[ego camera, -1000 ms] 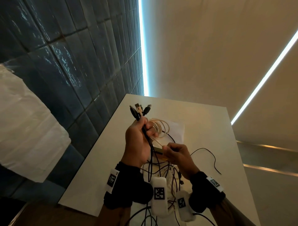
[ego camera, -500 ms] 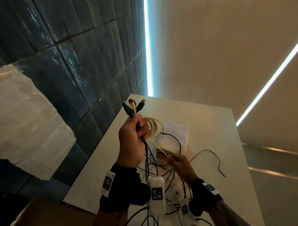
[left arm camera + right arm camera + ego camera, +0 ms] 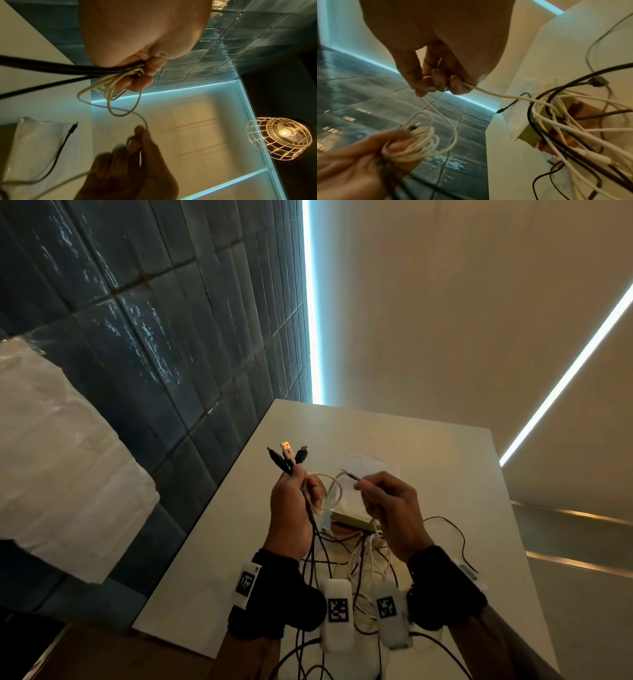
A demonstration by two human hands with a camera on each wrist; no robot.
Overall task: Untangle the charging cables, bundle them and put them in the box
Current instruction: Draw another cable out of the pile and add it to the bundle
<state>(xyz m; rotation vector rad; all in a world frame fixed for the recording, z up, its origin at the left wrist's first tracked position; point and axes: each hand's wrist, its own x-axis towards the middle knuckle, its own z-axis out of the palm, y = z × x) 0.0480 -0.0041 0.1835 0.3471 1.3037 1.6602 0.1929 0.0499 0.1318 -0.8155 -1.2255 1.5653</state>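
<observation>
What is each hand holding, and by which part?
The left hand grips cable ends just below their plugs, plus white cable loops. The right hand pinches the white cable along its run.

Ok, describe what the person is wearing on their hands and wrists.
Both hands are bare: the left hand and right hand wear no gloves. Each wrist carries a thick black wristband, with another on the right. White tags printed with black square-pattern markers sit on the bands, and two white oblong modules bearing similar markers hang between the wrists. No sleeves show.
</observation>
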